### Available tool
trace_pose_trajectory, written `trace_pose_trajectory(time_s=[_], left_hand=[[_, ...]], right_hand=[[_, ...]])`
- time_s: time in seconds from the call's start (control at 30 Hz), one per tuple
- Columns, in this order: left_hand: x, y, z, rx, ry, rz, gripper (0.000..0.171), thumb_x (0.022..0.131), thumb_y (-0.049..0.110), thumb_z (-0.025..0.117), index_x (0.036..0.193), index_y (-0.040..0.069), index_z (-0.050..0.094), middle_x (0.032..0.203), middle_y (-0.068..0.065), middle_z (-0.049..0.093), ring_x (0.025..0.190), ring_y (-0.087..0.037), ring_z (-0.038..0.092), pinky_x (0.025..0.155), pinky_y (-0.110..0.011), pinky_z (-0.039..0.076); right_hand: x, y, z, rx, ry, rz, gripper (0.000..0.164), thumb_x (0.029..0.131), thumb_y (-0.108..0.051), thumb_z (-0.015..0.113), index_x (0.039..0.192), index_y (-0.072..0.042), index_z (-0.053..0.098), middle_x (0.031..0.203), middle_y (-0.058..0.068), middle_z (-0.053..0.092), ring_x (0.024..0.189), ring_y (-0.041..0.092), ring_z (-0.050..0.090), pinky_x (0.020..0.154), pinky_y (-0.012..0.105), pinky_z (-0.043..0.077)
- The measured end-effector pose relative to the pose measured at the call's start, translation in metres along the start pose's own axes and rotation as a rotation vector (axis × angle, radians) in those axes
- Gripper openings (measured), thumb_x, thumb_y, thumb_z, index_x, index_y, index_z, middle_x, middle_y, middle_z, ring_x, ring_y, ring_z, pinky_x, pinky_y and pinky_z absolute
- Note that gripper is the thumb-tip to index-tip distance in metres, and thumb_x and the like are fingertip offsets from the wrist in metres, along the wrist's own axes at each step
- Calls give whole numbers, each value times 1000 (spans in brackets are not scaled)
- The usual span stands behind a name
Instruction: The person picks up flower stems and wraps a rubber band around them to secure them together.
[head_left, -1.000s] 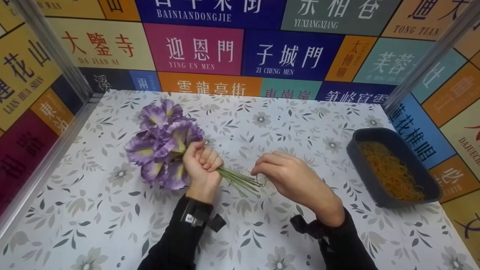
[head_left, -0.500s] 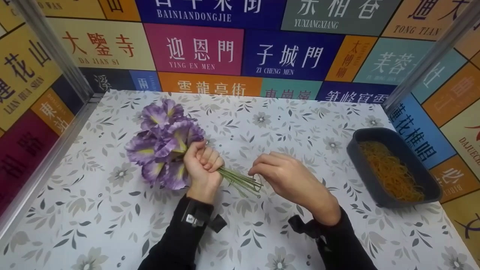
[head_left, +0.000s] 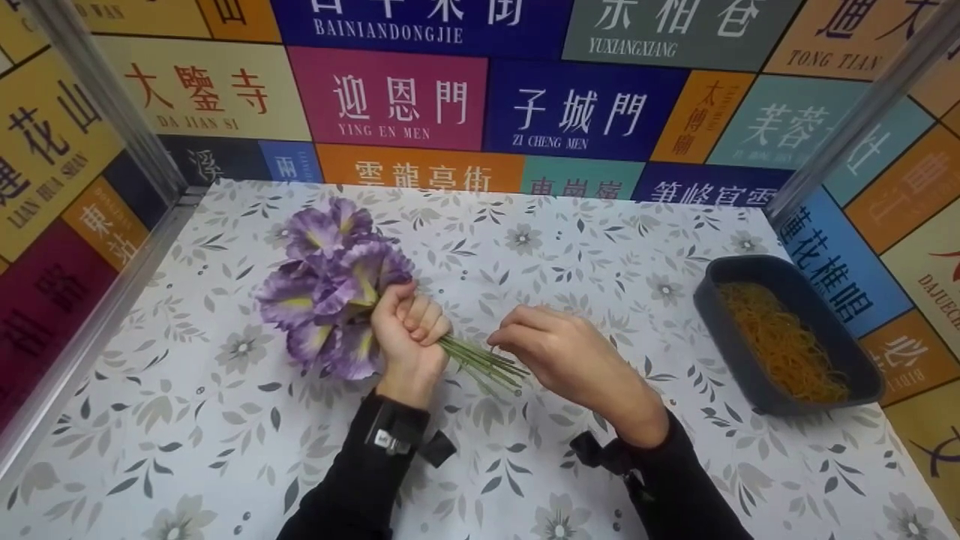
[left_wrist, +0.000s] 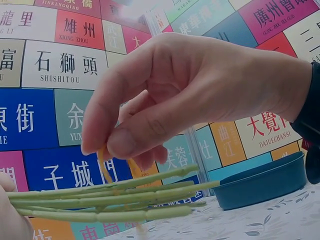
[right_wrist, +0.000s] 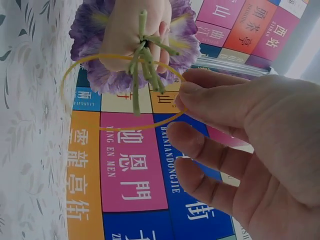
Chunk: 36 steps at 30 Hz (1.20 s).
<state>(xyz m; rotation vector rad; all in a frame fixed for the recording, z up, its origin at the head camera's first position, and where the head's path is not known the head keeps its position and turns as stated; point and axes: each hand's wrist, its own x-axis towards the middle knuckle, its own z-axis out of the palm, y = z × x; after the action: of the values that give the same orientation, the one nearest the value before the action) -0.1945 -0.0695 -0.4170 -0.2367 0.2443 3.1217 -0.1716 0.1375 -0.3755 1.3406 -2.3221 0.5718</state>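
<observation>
Along the left, the desk (head_left: 225,457) ends at a metal rail below a wall of coloured sign panels (head_left: 56,285), with a floral-patterned stretch of cover between that edge and the purple flowers (head_left: 322,292). The blooms lie left of centre, between the back edge and the left hand (head_left: 409,337), whose curled fingers grip the bunch just below the petals. From that fist the green stems (head_left: 480,360) slant toward the right and the near side, their cut ends free. Just beside them, the right hand (head_left: 574,364) pinches a yellow rubber band (right_wrist: 145,127) between thumb and forefinger; the right wrist view shows the stem ends inside its loop, though whether the band touches any stem I cannot tell. Behind both hands, patterned cover runs back to the panelled wall; in front of them, the two dark sleeves reach in from the near side, a strip of cover between. Right of the right hand comes another stretch of desk, then a dark tub (head_left: 724,349) holding a tangle of yellowish bands (head_left: 784,341). It stands slantwise by the right edge, near the side wall, taking up that corner.
</observation>
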Motion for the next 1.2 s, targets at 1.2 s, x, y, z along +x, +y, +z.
trace_pose_trajectory(time_s=[1.2], left_hand=[[-22, 6, 22, -133, -166, -64, 42, 89, 9, 42, 48, 16, 37, 37, 5, 36, 39, -4, 12, 34, -17, 12]], right_hand=[[-2, 18, 58, 527, -222, 70, 7, 92, -17, 70, 95, -12, 73, 96, -2, 66, 82, 6, 62, 72, 17, 54]])
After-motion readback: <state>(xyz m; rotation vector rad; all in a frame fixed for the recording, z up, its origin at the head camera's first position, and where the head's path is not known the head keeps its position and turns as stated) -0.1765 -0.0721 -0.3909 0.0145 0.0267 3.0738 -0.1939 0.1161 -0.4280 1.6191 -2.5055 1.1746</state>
